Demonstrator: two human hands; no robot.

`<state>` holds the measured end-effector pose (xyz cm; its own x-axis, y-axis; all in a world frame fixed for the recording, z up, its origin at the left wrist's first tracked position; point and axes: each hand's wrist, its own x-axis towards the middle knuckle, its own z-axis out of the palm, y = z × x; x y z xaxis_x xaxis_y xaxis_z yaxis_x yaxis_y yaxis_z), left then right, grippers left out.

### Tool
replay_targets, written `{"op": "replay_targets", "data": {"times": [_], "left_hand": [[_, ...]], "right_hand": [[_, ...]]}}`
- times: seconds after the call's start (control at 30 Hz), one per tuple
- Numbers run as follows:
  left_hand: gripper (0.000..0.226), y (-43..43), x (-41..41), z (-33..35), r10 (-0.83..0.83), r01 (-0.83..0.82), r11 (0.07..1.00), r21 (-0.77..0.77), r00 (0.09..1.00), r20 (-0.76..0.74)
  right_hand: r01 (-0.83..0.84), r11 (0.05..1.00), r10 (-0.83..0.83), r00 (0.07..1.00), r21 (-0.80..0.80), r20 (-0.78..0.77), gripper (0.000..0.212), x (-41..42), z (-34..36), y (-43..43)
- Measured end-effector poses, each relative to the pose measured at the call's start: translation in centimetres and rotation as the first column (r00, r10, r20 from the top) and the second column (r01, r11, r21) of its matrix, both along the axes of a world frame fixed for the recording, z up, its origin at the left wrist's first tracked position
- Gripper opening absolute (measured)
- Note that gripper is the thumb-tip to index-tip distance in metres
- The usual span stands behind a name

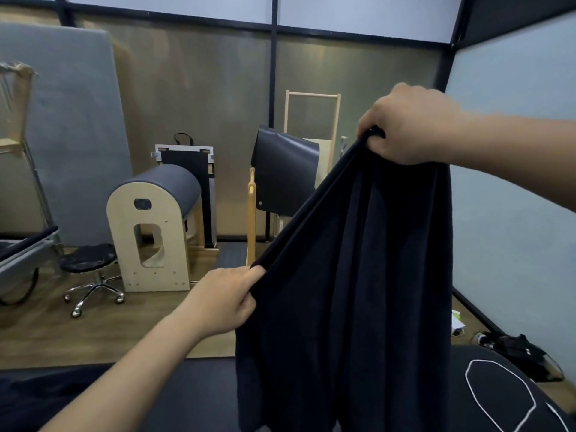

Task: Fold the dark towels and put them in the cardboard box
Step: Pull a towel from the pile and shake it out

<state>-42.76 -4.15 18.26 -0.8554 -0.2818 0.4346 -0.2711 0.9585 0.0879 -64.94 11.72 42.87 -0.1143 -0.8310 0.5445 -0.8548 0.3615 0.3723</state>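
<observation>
Dark towel (pixel 358 291) is up in the air, strung along its top edge between the two hands and hanging below them in long loose folds! The right hand (pixel 408 126) is the high one, fingers curled tight round a bunched corner; the left hand (pixel 224 302) sits lower and nearer the body, pinching the same edge between thumb and curled fingers, so the hem runs at a steep slant from one to the other. Look at that drape: it reads as soft, limp cloth, thick enough to carry some weight but with no stiffness at all, so it will sag wherever it is not held. It should not be slippery either, since that nap ought to grip skin well, and nothing about it is fragile. The corners are the places to take hold, I'd say, with the edge pulled taut between them so the fold falls square; a grab in the middle would only bunch it. Its lower end drops out of view beneath the hands, near the dark padded tabletop (pixel 193 394), and I cannot tell whether it touches. No cardboard box in sight from here, so the fold looks barely begun.
</observation>
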Motion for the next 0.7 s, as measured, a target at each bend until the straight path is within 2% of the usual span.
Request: {"op": "replay_targets", "data": {"times": [0.07,0.13,0.17,0.23,0.3,0.4,0.43,0.5,0.6,0.7], "left_hand": [[0.026,-1.3,0.3,-0.9,0.103,-0.094,0.993,-0.078,0.986,0.131],[0.025,-3.0,1.0,-1.5,0.190,-0.175,0.981,-0.080,0.943,0.274],[0.020,-3.7,1.3,-2.0,0.196,-0.193,0.980,-0.036,0.942,0.273],[0.008,-4.6,1.6,-3.4,0.185,-0.201,0.976,0.084,0.968,0.172],[0.014,-4.3,1.2,-5.0,0.215,-0.233,0.952,0.197,0.971,0.108],[0.017,-4.8,1.1,-8.1,0.386,-0.399,0.837,0.374,0.916,0.114],[0.019,-5.1,1.6,-9.4,0.465,-0.472,0.752,0.461,0.875,0.139],[0.024,-5.6,3.1,-12.3,0.584,-0.538,0.513,0.668,0.790,0.188],[0.021,-4.8,4.3,-16.5,0.703,-0.435,0.176,0.883,0.683,0.197],[0.017,-2.4,4.3,-22.0,0.786,-0.265,-0.169,0.949,0.545,0.292]], "right_hand": [[0.027,1.000,-0.027,1.000,0.010,0.013,0.029,-0.5,0.1,0.1],[0.030,0.999,-0.031,0.999,0.027,0.027,0.028,-0.9,0.4,0.5],[0.040,0.999,-0.041,0.999,0.029,0.033,0.027,-1.0,0.5,0.8],[0.073,0.997,-0.075,0.996,0.036,0.058,0.028,-1.4,0.3,1.1],[0.094,0.994,-0.098,0.993,0.058,0.072,0.027,-1.3,-0.4,1.6],[0.086,0.993,-0.093,0.991,0.075,0.097,0.028,-1.1,-1.9,2.1],[0.091,0.992,-0.100,0.990,0.084,0.100,0.028,-0.9,-2.2,2.3],[0.119,0.988,-0.131,0.983,0.097,0.129,0.028,-0.5,-2.7,2.4],[0.094,0.984,-0.116,0.982,0.149,0.149,0.027,1.1,-4.6,2.5],[-0.013,0.972,-0.033,0.981,0.234,0.190,0.026,3.8,-8.4,2.6]]}}
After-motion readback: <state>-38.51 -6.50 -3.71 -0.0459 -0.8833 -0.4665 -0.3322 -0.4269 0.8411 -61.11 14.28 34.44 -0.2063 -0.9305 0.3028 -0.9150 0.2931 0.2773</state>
